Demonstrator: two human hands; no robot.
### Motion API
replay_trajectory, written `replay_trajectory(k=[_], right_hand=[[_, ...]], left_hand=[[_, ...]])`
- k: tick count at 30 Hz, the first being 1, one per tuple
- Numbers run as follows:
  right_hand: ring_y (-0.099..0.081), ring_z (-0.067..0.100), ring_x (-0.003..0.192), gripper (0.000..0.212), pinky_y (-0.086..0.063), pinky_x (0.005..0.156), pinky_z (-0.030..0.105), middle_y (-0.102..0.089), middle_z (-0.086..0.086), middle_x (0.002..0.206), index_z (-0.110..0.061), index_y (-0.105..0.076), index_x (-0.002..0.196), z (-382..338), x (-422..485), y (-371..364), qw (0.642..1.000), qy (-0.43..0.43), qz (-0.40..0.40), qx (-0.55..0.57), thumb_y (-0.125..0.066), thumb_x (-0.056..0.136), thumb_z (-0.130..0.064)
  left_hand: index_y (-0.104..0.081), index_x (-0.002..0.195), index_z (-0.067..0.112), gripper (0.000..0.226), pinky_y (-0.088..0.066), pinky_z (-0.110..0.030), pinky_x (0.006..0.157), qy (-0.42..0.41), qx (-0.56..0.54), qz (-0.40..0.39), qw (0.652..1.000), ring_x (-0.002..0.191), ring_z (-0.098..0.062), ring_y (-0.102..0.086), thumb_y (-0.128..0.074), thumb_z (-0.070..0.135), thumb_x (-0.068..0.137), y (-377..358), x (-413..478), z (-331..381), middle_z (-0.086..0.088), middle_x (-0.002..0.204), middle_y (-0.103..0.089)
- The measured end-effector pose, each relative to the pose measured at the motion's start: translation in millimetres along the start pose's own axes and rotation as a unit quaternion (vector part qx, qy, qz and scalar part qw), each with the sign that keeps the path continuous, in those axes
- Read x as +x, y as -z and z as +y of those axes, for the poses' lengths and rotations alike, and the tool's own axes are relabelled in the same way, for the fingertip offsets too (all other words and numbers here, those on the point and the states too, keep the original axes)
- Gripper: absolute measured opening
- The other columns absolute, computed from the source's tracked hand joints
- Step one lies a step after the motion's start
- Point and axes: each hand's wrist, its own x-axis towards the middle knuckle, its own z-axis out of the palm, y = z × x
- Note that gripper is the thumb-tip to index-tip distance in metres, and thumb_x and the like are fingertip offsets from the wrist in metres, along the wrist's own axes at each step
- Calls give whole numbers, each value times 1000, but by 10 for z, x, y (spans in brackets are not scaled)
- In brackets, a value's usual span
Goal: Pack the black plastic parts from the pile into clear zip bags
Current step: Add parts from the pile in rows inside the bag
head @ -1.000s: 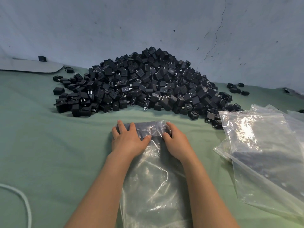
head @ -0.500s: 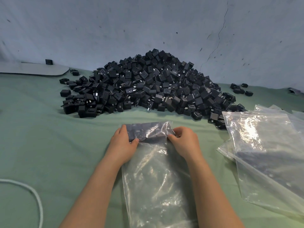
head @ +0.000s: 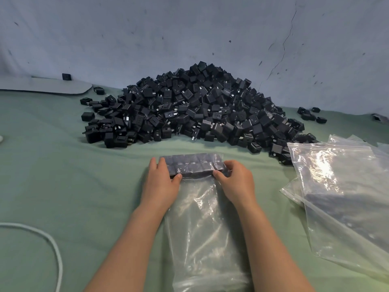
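A blue-grey wall (head: 189,28) with a crack at the upper right fills the top of the frame. Below it, a green cloth (head: 63,175) covers the work surface. The pile of black parts (head: 200,110) sits at centre, against the wall. Spare clear bags (head: 347,186) lie stacked at the right edge, touching the pile's right foot. Your bag (head: 202,228) lies flat at lower centre, between your forearms. A packed block of parts (head: 193,166) sits in its far end, just short of the pile. Your left hand (head: 162,184) grips the block's left end through the plastic, thumb on the near side. Your right hand (head: 235,182) curls round the right end likewise. A white cable (head: 52,245) loops at lower left.
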Motion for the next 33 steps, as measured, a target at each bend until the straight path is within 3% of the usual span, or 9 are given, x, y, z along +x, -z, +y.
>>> replay_trajectory(k=[6,14,20,24,31,33], right_hand=[[-58,19,105,43,-44,88,29,-63,0,115,-14,-58,124,32,6,-49,999,6,32,11,-67,87,-33],[-58,19,107,43,-44,89,30,-63,0,117,-15,-57,124,48,18,-83,999,7,40,0,-65,88,-35],[-57,18,106,50,-42,82,27,-62,-1,114,-15,-55,125,38,15,-84,1000,9,26,-11,-67,85,-44],[-56,19,109,53,-40,82,28,-61,-1,116,-15,-55,125,35,9,-79,1000,12,23,-18,-66,84,-47],[-56,19,108,51,-41,82,28,-62,-1,116,-15,-55,124,34,1,-85,999,11,27,-21,-66,84,-46],[-56,19,107,51,-41,81,28,-62,-1,115,-15,-55,123,33,4,-91,999,11,30,-19,-67,84,-46]], left_hand=[[-33,143,8,58,-30,-28,104,1,-40,17,999,132,-22,-38,-57,23,92,-11,5,6,-6,145,-38],[-41,137,9,52,-41,-35,98,-1,-33,31,999,118,-24,-51,-60,25,91,-8,12,-30,-7,129,-55],[-47,130,8,45,-39,-29,90,-1,-31,19,999,113,-25,-52,-62,22,89,47,39,-47,-8,124,-58],[-41,137,10,47,-37,-29,94,-11,-31,-2,999,117,-25,-49,-56,15,92,44,53,-52,-8,131,-52],[-30,144,9,55,-30,-33,106,-23,-3,30,999,134,-24,-35,-53,16,94,-3,2,-32,-6,152,-27],[-29,145,9,56,-30,-32,106,-25,-12,31,999,133,-24,-37,-52,16,94,-8,-5,-30,-7,151,-29]])
